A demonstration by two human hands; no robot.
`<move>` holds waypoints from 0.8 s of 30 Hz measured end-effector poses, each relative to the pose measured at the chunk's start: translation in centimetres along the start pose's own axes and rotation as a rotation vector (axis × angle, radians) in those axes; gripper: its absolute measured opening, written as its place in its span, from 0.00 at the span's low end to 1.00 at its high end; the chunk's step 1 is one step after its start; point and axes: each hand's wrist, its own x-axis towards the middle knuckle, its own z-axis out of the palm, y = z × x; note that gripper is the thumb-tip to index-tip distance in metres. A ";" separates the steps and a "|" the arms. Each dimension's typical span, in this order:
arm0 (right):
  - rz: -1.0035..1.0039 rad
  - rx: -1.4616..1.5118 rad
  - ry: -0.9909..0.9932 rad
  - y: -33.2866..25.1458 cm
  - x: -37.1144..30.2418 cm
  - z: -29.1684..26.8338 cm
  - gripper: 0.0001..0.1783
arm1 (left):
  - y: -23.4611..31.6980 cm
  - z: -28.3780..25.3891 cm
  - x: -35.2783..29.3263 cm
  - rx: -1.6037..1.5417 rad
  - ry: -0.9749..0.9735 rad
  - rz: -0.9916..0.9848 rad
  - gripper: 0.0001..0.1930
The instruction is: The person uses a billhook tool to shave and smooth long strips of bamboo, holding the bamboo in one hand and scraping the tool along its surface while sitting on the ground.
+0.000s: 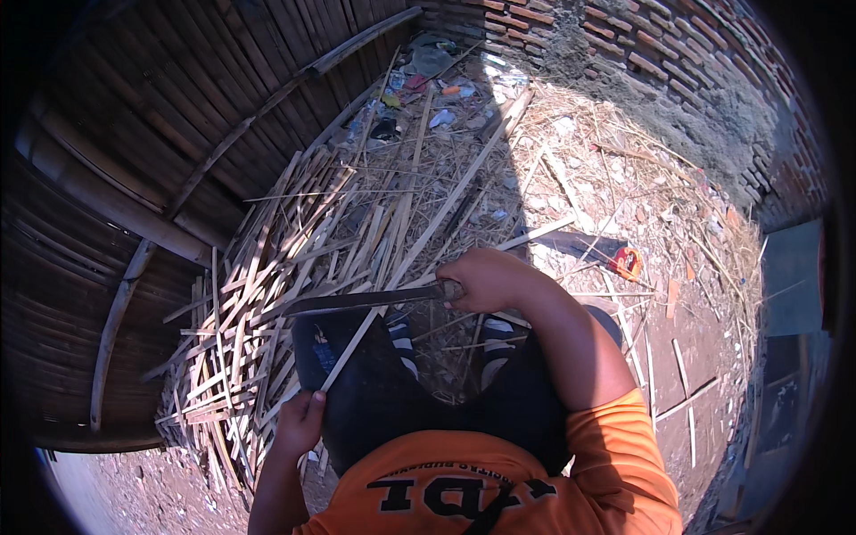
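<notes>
My right hand (481, 278) is closed around the handle of a machete (361, 300), whose long dark blade points left across my lap. Under the blade runs a long, pale wooden strip (352, 350), slanting from my left thigh up toward the far corner. My left hand (300, 423) grips its near end, thumb uppermost. Blade and strip cross above my knees; whether they touch, I cannot tell.
A heap of split strips (259, 303) lies left, against a slatted wall (178, 107). Right of my knees, a handsaw with an orange handle (627, 263) rests on littered ground. Behind stands a brick wall (660, 58); rubbish (428, 58) fills the far corner.
</notes>
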 end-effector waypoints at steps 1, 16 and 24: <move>-0.076 -0.045 -0.010 -0.5 0.0 0.1 0.23 | 0.1 -0.1 -0.1 -0.001 0.002 0.008 0.25; -0.006 -0.029 -0.050 -1.1 -0.1 -0.4 0.24 | 0.6 0.0 -0.2 0.011 0.004 -0.027 0.25; 0.411 0.232 0.320 6.6 -1.1 -3.1 0.30 | 0.9 0.3 0.0 0.058 0.037 0.004 0.26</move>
